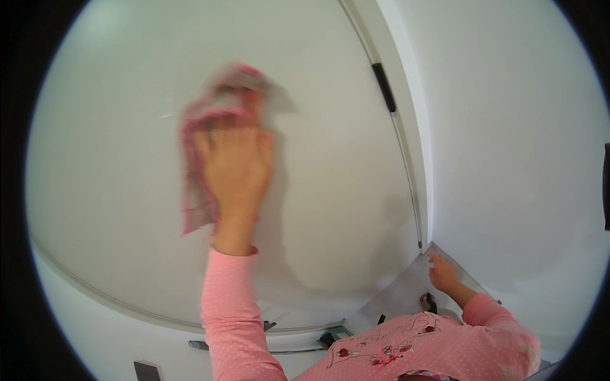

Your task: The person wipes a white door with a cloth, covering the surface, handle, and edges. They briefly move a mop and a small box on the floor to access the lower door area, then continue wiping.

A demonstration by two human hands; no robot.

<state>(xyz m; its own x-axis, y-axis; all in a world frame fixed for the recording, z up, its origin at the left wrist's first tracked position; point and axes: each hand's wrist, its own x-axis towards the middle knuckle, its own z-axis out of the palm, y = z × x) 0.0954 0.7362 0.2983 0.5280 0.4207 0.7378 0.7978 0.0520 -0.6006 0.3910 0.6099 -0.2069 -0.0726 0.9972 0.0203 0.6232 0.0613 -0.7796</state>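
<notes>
A large pale door panel (329, 200) fills the middle and left of the view. My left hand (233, 159), blurred, lies over a grey cloth with pink edging (195, 209) against the panel. Part of the cloth bunches beyond my fingers, and one corner hangs below the hand. Low on the right, my right hand (442, 274) is away from the panel. It holds nothing, and its fingers are slightly apart near the corner where the panel's edge meets the floor.
A black handle (384, 87) sits along the panel's right edge. Beyond it stands a white wall (505, 143). Below are the grey floor (405, 281) and a foot in a dark sandal (429, 303). A dark plate (147, 371) is at lower left.
</notes>
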